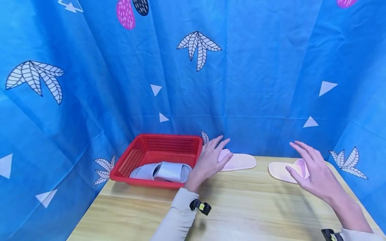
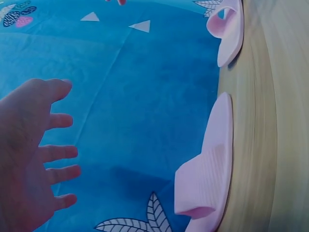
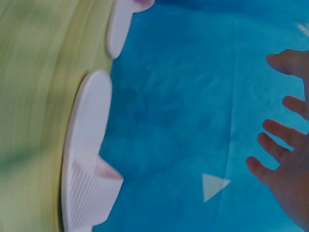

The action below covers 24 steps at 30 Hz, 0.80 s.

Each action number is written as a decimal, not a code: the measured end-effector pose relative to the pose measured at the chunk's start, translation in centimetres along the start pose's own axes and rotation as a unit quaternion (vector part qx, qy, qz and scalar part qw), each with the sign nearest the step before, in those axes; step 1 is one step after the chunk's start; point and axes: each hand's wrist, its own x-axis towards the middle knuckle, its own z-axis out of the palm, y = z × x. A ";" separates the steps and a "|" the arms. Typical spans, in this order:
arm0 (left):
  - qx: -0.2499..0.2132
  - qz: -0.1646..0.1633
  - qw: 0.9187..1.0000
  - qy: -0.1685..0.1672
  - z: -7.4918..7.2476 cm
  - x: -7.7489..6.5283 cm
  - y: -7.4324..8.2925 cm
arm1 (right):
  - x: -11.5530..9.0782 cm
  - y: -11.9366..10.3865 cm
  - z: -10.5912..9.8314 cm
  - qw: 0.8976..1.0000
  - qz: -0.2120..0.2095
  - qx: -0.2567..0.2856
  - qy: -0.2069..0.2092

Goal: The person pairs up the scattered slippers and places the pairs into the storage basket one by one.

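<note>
Two pink slippers lie apart at the back of the table, heel ends facing each other. My left hand [image 1: 209, 159] hovers in front of the left pink slipper [image 1: 241, 161] and hides part of it in the head view; its fingers are spread and hold nothing. Over the right pink slipper [image 1: 281, 170] hangs my right hand [image 1: 316, 172], fingers extended and empty. Both wrist views show air between each hand and the slippers. Inside a red basket [image 1: 120, 160], left of my left hand, rests a pair of grey slippers [image 1: 169, 171].
The wooden table [image 1: 241, 207] ends at a blue curtain [image 1: 256, 83] with leaf and triangle prints, which hangs behind and at both sides. The basket's raised rim stands near the table's back left corner.
</note>
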 end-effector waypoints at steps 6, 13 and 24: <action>0.006 -0.015 1.000 -0.021 0.9 1.0 0.1 | -0.7 2.2 -0.2 1.000 0.004 -0.013 -0.018; 0.026 -0.043 0.997 -0.055 2.1 2.0 -0.5 | -1.2 4.1 -0.2 0.998 0.020 -0.028 -0.045; 0.036 -0.065 0.994 -0.084 4.3 2.9 -1.8 | -1.9 6.9 0.5 0.994 0.042 -0.049 -0.085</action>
